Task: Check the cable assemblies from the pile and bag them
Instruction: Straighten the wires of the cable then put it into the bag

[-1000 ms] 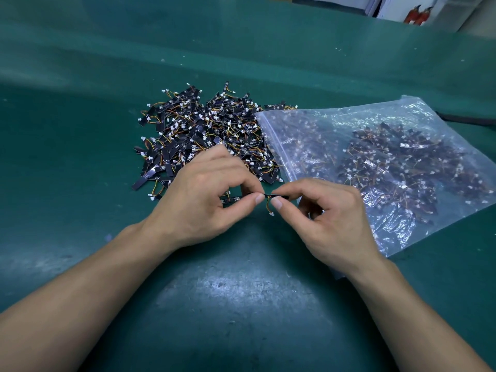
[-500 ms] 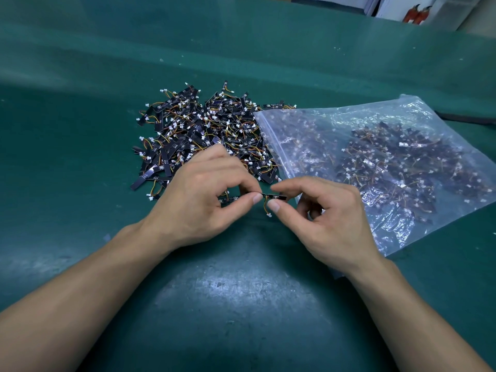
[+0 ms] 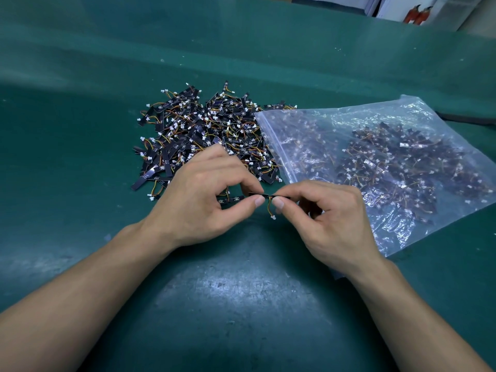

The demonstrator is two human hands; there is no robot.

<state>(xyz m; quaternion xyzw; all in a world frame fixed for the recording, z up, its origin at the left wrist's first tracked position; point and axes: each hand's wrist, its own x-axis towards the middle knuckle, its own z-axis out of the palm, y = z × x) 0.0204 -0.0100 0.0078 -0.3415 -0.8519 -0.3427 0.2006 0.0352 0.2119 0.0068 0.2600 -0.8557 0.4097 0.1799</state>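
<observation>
The fingers [image 3: 259,202] of the left hand [image 3: 198,208] and the right hand [image 3: 332,221] pinch one cable assembly [image 3: 264,196] between thumb and forefinger, one hand at each end, with its orange and yellow wires and small white connector hanging below. Just beyond the left hand, the pile [image 3: 204,130] of loose assemblies lies on the green tabletop [image 3: 80,157]. To its right a clear plastic bag [image 3: 375,116] lies flat, its edge against the pile, with many more assemblies inside.
</observation>
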